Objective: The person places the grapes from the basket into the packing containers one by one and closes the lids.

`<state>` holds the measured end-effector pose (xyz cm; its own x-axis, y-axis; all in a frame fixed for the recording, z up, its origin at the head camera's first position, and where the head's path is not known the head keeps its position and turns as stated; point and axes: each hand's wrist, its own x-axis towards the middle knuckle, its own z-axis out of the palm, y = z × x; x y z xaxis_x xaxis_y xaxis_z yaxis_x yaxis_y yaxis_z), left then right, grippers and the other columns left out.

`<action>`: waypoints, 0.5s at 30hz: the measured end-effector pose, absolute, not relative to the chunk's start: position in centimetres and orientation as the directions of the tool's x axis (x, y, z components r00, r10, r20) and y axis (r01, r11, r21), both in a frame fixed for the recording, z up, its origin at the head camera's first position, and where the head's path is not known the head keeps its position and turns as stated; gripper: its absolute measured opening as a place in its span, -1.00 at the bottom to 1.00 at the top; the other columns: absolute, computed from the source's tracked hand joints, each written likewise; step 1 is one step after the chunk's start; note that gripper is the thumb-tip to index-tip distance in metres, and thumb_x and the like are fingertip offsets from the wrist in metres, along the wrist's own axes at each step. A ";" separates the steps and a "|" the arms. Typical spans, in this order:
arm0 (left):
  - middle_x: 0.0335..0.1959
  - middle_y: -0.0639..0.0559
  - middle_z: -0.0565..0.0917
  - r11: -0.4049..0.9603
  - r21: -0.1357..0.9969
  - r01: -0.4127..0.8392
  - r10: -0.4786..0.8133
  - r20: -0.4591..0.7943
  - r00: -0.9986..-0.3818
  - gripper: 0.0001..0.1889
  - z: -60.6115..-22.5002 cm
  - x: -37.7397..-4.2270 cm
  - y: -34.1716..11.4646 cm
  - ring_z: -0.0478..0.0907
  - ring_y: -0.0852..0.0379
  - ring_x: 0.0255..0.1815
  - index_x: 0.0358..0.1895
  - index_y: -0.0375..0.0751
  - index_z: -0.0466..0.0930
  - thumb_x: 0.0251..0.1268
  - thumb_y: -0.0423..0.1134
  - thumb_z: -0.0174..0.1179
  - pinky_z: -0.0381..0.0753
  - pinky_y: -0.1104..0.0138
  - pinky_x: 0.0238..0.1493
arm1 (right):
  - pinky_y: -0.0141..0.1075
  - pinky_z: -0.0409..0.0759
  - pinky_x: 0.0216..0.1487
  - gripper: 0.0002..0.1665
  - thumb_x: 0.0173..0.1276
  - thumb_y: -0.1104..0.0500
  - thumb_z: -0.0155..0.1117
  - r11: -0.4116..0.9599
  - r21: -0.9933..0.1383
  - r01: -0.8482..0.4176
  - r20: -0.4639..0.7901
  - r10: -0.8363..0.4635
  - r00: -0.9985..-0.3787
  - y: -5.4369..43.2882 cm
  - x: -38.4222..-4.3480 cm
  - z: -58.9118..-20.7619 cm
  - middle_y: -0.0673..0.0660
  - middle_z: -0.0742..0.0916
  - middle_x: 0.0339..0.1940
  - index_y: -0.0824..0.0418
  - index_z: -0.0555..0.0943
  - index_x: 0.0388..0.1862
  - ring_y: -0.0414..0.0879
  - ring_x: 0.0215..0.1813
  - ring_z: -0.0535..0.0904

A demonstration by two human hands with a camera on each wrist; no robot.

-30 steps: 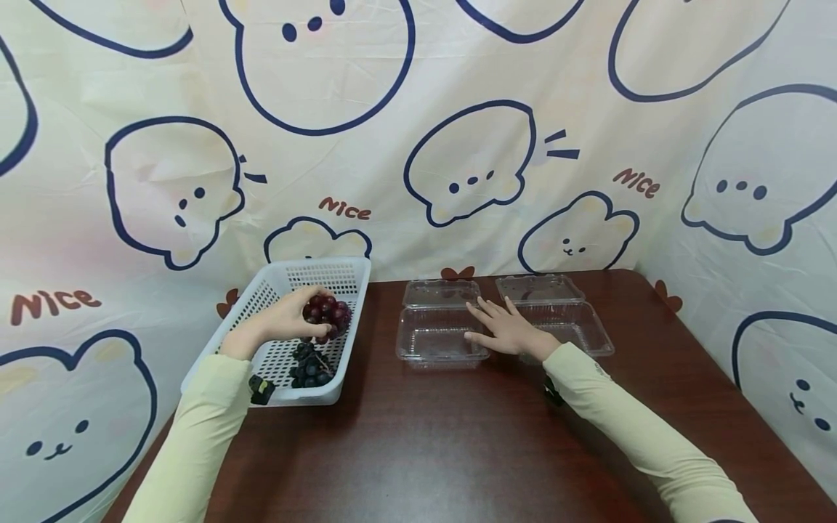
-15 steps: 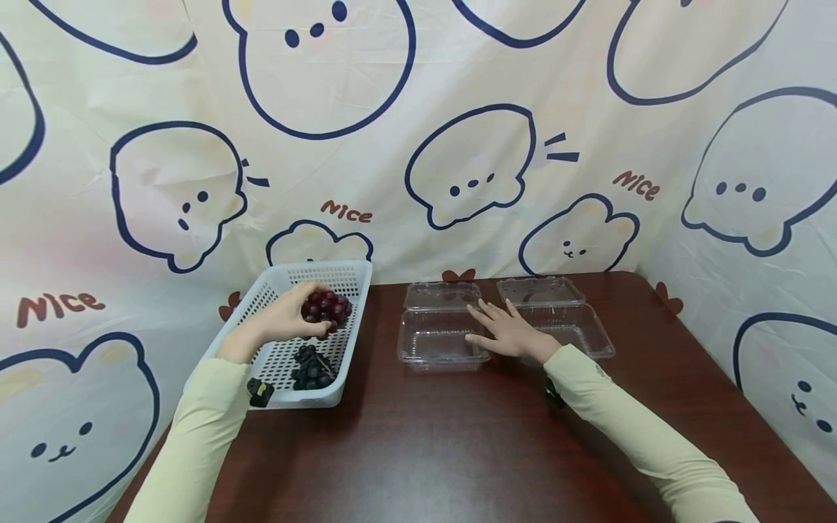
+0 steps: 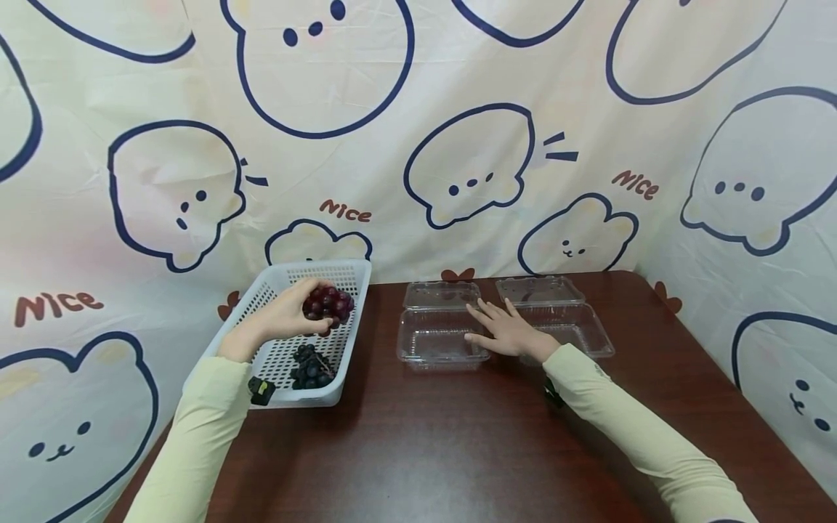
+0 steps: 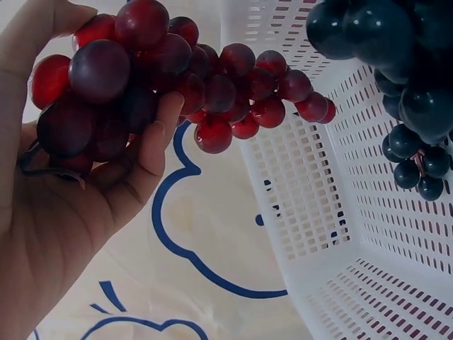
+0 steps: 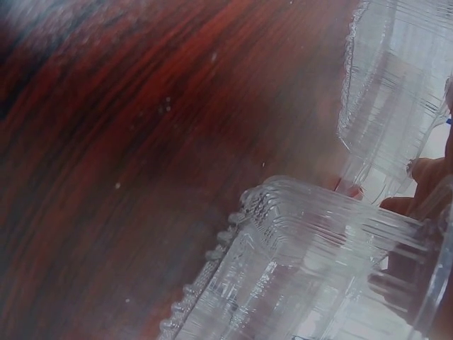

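Note:
My left hand (image 3: 277, 317) grips a bunch of red grapes (image 3: 332, 305) over the white basket (image 3: 307, 396). In the left wrist view, thumb and fingers curl round the thick end of the red bunch, and its thin end hangs free. A bunch of black grapes (image 3: 311, 368) lies in the basket's near part. My right hand (image 3: 513, 333) is spread with straight fingers where two clear plastic boxes meet, the left box (image 3: 431, 341) and the right box (image 3: 591, 330). Its fingertips reach the left box's right edge; whether they press on it I cannot tell.
Both boxes stand with their lids (image 3: 442, 294) folded back towards the wall. They sit side by side on the dark red-brown table (image 3: 418, 450), right of the basket. A printed cloth (image 3: 471, 65) hangs behind and at both sides.
My left hand has lifted the red grapes slightly, and the gap to the black grapes has grown. The right hand and the boxes have kept their places.

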<state>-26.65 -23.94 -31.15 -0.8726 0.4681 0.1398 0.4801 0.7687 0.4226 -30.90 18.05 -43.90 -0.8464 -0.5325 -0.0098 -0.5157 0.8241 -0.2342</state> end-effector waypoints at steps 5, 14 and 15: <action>0.11 -0.15 0.42 0.761 0.435 0.482 0.468 0.147 -0.872 -0.34 -31.1 -26.7 -23.8 0.39 -0.06 0.04 0.22 -0.17 0.28 0.01 -0.16 0.31 0.47 -0.01 0.01 | 0.15 -0.37 0.40 -0.10 0.33 -0.43 -0.26 0.827 -0.220 -0.518 -0.015 -0.533 -0.846 18.0 -30.8 -43.9 0.20 0.06 0.51 -0.05 -0.12 0.51 0.09 0.50 -0.04; 0.11 -0.12 0.43 0.764 0.418 0.492 0.470 0.163 -0.868 -0.33 -31.0 -26.5 -23.1 0.38 -0.04 0.05 0.21 -0.15 0.29 -0.02 -0.13 0.34 0.46 -0.01 0.04 | 0.15 -0.39 0.40 -0.10 0.34 -0.41 -0.24 0.822 -0.240 -0.516 -0.010 -0.534 -0.845 18.0 -30.7 -43.8 0.21 0.05 0.51 -0.01 -0.09 0.51 0.12 0.50 -0.03; 0.11 -0.11 0.43 0.765 0.417 0.491 0.468 0.164 -0.868 -0.33 -30.9 -26.5 -23.1 0.38 -0.04 0.04 0.21 -0.14 0.29 -0.02 -0.12 0.34 0.46 -0.01 0.04 | 0.15 -0.38 0.40 -0.10 0.34 -0.41 -0.25 0.823 -0.236 -0.516 -0.009 -0.533 -0.846 18.0 -30.7 -43.8 0.21 0.05 0.51 -0.01 -0.09 0.51 0.12 0.50 -0.03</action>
